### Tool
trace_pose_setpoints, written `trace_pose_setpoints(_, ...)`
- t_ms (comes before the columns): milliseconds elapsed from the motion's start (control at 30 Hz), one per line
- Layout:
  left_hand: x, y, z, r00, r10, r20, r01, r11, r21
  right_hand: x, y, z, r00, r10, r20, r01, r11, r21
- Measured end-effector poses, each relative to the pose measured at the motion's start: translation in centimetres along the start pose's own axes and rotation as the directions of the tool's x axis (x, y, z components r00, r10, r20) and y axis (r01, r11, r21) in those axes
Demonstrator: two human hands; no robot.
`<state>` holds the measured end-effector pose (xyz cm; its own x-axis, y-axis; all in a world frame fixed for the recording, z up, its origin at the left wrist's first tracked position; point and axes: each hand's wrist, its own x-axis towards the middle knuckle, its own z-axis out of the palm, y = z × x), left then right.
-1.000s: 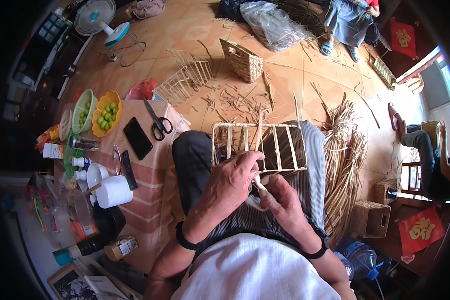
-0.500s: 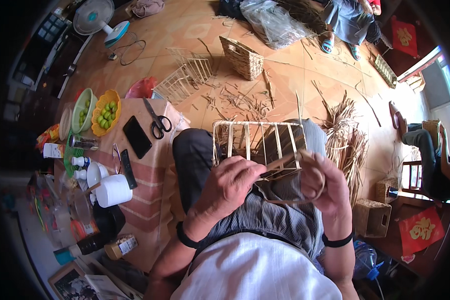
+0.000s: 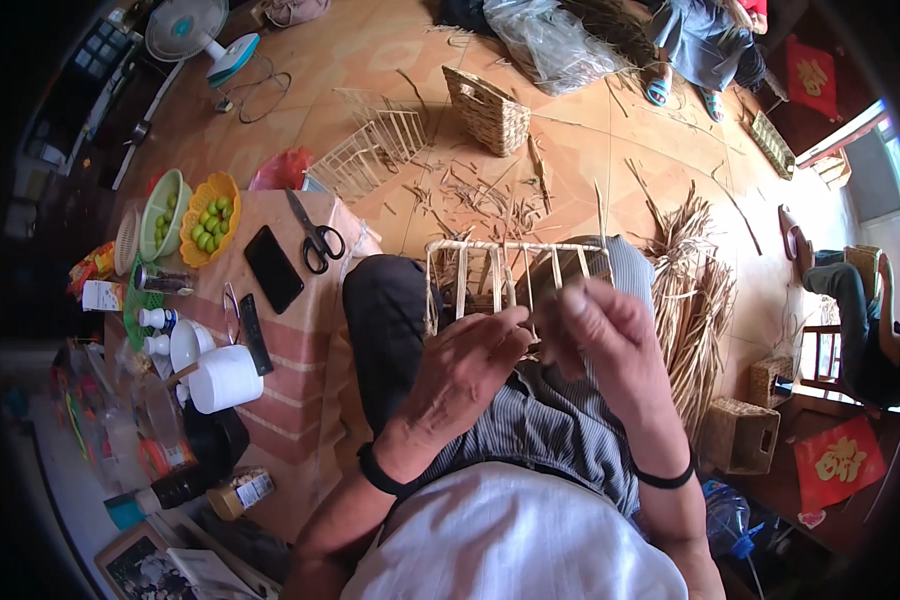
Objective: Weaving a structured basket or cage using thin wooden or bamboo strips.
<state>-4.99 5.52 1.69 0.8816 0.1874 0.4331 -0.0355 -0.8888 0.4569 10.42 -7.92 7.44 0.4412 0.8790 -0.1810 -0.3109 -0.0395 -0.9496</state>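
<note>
On my lap sits a small open basket frame, a pale wrapped rim with upright straw-coloured strips. My left hand is at its near side, thumb and fingers pinched together around the lower end of a dry plant strip that stands up past the rim. My right hand hovers just beside it over the frame's right part. Its fingers are curled and slightly blurred, and whatever they hold is hidden. Both hands cover much of the frame's lower part.
A cloth-covered table at left holds scissors, a phone and bowls of green fruit. Dry strips lie bundled at right. Ahead stand a woven basket and a wire-like frame. Other people sit beyond.
The brown strip looped between my hands no longer shows as a loop; a strip now stands upright by my left fingers. My right hand has moved left and slightly up, its fingers curled.
</note>
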Motion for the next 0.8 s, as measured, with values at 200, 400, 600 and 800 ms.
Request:
trace_pose_setpoints(200,0.8,0.5,0.1,0.994,-0.082,0.078,0.083,0.997,-0.004,-4.3,6.2,1.3,0.958,0.068,-0.277,-0.179,0.900,-0.398)
trace_pose_setpoints(400,1.4,1.6,-0.1,0.958,-0.243,0.151,0.264,0.956,-0.131,-4.5,9.8,1.4,0.952,-0.242,-0.187,0.048,0.722,-0.691)
trace_pose_setpoints(600,1.6,0.9,-0.9,0.981,-0.143,0.132,0.160,0.978,-0.132,-4.5,8.7,1.7,0.966,-0.138,-0.220,-0.003,0.841,-0.541)
trace_pose_setpoints(800,1.1,0.4,0.0,0.998,-0.044,0.053,0.050,0.993,-0.103,-5.0,6.1,0.1,0.957,-0.174,-0.230,0.012,0.821,-0.571)
